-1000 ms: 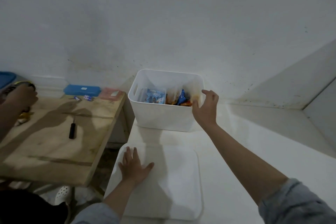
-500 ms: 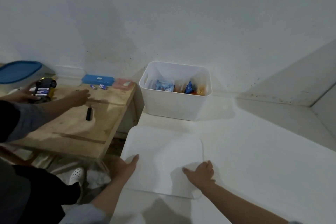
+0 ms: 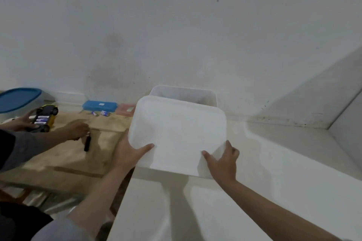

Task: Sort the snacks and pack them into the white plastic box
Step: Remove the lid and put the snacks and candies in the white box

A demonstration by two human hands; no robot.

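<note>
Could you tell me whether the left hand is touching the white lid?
Touching. The head view shows the left hand gripping the white lid's near left edge, thumb pressed on its top surface.

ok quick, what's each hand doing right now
Left hand: grips the near left edge of the white lid, thumb on top.
Right hand: grips the lid's near right corner, thumb on top.

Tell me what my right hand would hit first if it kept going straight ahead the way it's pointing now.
Probably the white plastic box. Your right hand grips the lid's near edge and points toward the wall, with the box just behind the lid. Depth is uncertain, since the lid hides most of it.
</note>
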